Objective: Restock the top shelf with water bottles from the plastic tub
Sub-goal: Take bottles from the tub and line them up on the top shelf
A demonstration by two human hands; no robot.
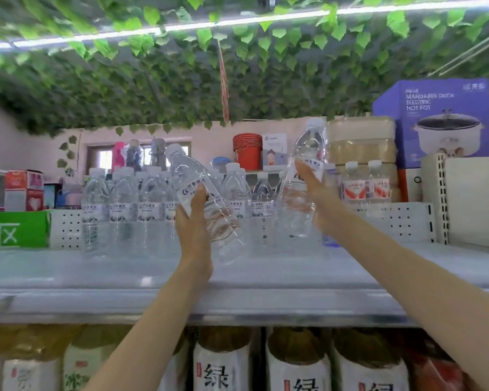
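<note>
I'm gripping a tilted bottle (202,193) in my left hand (194,218) — right hand (318,197) clutching an upright bottle (304,176) over the top shelf (96,275).

I am looking into a small shop. The top shelf (266,277) holds rows of the same water bottles (123,198), all with matching labels. Beside them sits a boxed electric hot pot (435,122). Below, big drink bottles (222,362) stand side by side. Between the goods are white metal dividers (401,221) full of holes.
</note>
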